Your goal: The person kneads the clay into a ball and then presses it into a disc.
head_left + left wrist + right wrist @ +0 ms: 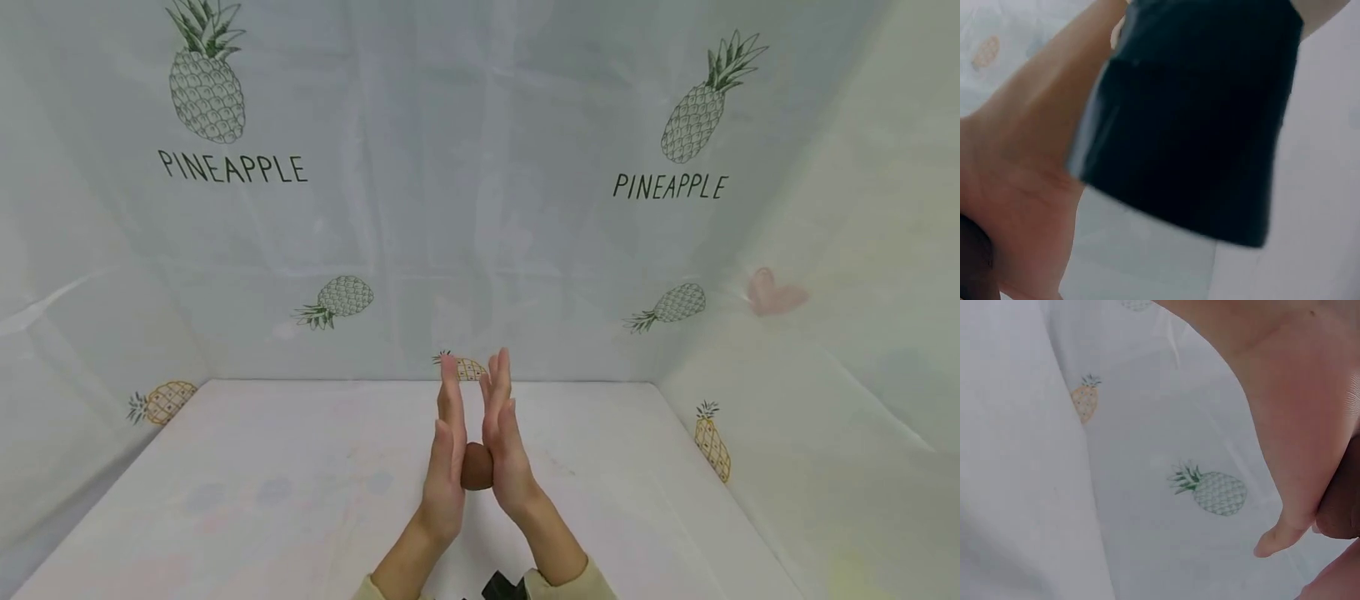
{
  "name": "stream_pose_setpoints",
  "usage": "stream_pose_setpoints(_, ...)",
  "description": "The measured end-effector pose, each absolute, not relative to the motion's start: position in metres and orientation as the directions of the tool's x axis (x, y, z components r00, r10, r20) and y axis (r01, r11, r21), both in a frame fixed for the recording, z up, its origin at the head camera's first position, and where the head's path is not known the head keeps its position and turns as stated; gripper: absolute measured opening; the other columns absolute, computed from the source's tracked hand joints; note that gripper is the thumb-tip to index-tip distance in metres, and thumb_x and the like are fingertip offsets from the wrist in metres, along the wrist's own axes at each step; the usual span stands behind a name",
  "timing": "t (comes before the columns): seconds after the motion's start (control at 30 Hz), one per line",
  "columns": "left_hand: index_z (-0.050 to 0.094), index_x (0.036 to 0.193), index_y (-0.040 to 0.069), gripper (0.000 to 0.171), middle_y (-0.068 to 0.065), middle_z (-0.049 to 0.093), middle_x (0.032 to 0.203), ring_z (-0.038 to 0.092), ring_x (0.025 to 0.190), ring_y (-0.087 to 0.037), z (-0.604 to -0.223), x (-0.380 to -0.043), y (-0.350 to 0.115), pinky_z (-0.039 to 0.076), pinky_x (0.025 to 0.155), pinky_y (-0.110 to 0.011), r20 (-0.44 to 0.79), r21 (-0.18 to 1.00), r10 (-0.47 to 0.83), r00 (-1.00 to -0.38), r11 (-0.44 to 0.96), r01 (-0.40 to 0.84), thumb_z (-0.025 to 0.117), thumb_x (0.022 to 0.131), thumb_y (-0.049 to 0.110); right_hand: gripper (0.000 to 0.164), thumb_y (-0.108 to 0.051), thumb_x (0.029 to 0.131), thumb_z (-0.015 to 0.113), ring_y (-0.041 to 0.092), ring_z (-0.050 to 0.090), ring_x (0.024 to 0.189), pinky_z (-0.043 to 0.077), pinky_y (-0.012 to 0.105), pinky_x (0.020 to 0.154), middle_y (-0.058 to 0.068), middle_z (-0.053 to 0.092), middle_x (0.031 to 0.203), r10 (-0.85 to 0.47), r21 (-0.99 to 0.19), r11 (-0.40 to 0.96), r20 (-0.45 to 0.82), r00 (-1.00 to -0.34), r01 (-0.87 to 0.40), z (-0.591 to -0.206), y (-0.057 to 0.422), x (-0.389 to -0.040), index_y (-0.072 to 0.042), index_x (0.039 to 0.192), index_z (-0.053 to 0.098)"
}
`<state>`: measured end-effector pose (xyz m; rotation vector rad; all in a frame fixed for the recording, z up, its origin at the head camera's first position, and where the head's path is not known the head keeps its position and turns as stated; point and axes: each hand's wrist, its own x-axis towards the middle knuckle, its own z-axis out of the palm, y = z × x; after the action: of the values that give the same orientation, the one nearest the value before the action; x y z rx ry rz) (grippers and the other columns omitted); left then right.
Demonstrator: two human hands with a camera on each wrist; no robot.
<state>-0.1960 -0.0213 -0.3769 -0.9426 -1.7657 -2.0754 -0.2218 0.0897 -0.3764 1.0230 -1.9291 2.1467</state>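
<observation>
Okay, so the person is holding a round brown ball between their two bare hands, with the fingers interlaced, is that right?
Not quite: the fingers aren't interlaced. The head view shows the bare left hand and bare right hand with a clear gap between their fingers. The round brown ball is indeed held between the hands.

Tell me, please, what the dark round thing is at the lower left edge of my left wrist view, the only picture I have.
Observer: In the head view it is a brown ball, between the palms of the left hand and the right hand.
Operator: Thank you; is the right hand wrapped around it?
Observer: No, its fingers extend nearly straight.
Operator: Could you see any writing?
Observer: Yes, the word PINEAPPLE appears twice on the cloth beyond the hands.
</observation>
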Motion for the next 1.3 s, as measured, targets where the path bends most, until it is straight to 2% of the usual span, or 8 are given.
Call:
stream_pose_setpoints(0.13,-0.012,0.168,0.040,0.059,0.019,-0.017,0.176,-0.022,0.160,-0.008,-0.379,-0.198,-0.025,-0.023,0.119,-0.067,0.625,0.778,0.194,-0.756,-0.236,0.582,-0.004,0.111,0.048,0.058,-0.055,0.110,-0.004,0.031,-0.009,0.164,-0.015,0.070,0.123,-0.008,-0.021,0.175,-0.410,-0.876,-0.191,0.482,-0.775,-0.444,-0.380,0.088,-0.222,-0.044,0.165,-0.023)
stream_pose_setpoints(0.3,-0.012,0.169,0.038,0.060,0.017,-0.016,0.176,-0.022,0.161,-0.010,-0.378,-0.202,-0.031,-0.022,0.120,-0.065,0.636,0.768,0.167,-0.754,-0.237,0.595,-0.001,0.111,0.050,0.060,-0.058,0.110,-0.005,0.033,0.000,0.165,-0.010,0.065,0.127,-0.005,-0.015,0.176,-0.473,-0.893,-0.208,0.448,-0.758,-0.398,-0.381,0.085,-0.221,-0.042,0.165,-0.023)
stream_pose_setpoints(0.53,-0.015,0.168,0.039,0.063,0.017,-0.020,0.175,-0.025,0.160,-0.014,-0.379,-0.206,-0.035,-0.021,0.118,-0.072,0.623,0.779,0.145,-0.769,-0.206,0.592,0.001,0.110,0.056,0.060,-0.060,0.108,-0.008,0.035,-0.002,0.164,-0.011,0.066,0.126,-0.006,-0.018,0.176,-0.500,-0.903,-0.245,0.430,-0.752,-0.353,-0.376,0.081,-0.214,-0.045,0.164,-0.023)
stream_pose_setpoints(0.7,-0.017,0.167,0.041,0.065,0.014,-0.025,0.174,-0.030,0.158,-0.017,-0.379,-0.208,-0.034,-0.023,0.114,-0.076,0.594,0.803,0.163,-0.788,-0.192,0.565,0.002,0.109,0.062,0.061,-0.060,0.109,-0.005,0.031,-0.011,0.164,-0.016,0.070,0.122,-0.010,-0.022,0.174,-0.459,-0.892,-0.232,0.452,-0.765,-0.388,-0.371,0.081,-0.210,-0.044,0.164,-0.023)
stream_pose_setpoints(0.9,-0.017,0.166,0.045,0.066,0.014,-0.024,0.174,-0.030,0.158,-0.019,-0.384,-0.210,-0.025,-0.021,0.114,-0.078,0.531,0.845,0.174,-0.829,-0.181,0.503,0.004,0.107,0.067,0.062,-0.059,0.109,-0.004,0.031,-0.017,0.163,-0.020,0.071,0.119,-0.010,-0.025,0.173,-0.387,-0.871,-0.230,0.491,-0.780,-0.435,-0.368,0.086,-0.210,-0.040,0.165,-0.025)
stream_pose_setpoints(1.1,-0.018,0.164,0.049,0.057,0.020,-0.024,0.172,-0.029,0.158,-0.014,-0.387,-0.207,-0.019,-0.021,0.117,-0.074,0.509,0.858,0.237,-0.827,-0.209,0.468,0.002,0.111,0.056,0.061,-0.057,0.110,-0.001,0.030,-0.014,0.163,-0.019,0.070,0.120,-0.010,-0.022,0.174,-0.328,-0.855,-0.242,0.517,-0.791,-0.458,-0.368,0.093,-0.215,-0.041,0.166,-0.021)
stream_pose_setpoints(1.3,-0.022,0.165,0.039,0.058,0.022,-0.028,0.171,-0.033,0.156,-0.010,-0.385,-0.202,-0.015,-0.026,0.117,-0.070,0.554,0.830,0.304,-0.775,-0.269,0.488,0.000,0.112,0.045,0.063,-0.058,0.111,0.003,0.027,-0.013,0.164,-0.018,0.072,0.120,-0.010,-0.019,0.175,-0.254,-0.837,-0.238,0.543,-0.801,-0.492,-0.366,0.100,-0.220,-0.040,0.168,-0.017)
